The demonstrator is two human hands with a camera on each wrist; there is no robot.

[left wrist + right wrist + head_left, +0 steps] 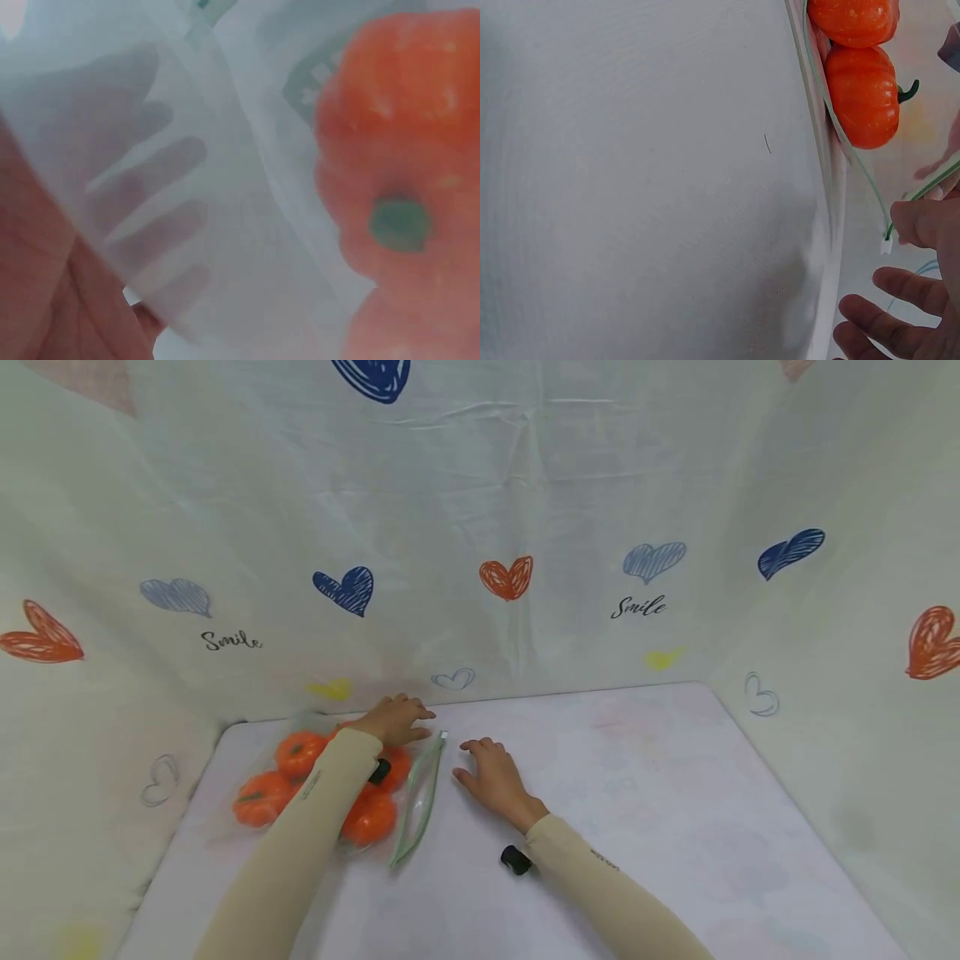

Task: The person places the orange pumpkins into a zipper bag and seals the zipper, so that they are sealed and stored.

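My left hand (392, 720) lies flat, fingers spread, on the far end of the pumpkin (298, 753) bag (417, 802); my right hand (493, 775) rests open on the table (675, 793) just right of it

Head view: set high at the near edge of the table (637, 760), facing forward and down; takes in both forearms and the heart-printed curtain (525, 510) behind.

Left wrist view: pressed very close against the clear zip bag (247, 247), looking through its film at fingers and one orange pumpkin (405, 142); blurred by nearness.

Right wrist view: low over the tabletop, facing across it toward the bag's mouth (832, 150).

Shared: bag and pumpkins (300, 777) appear in all three views.
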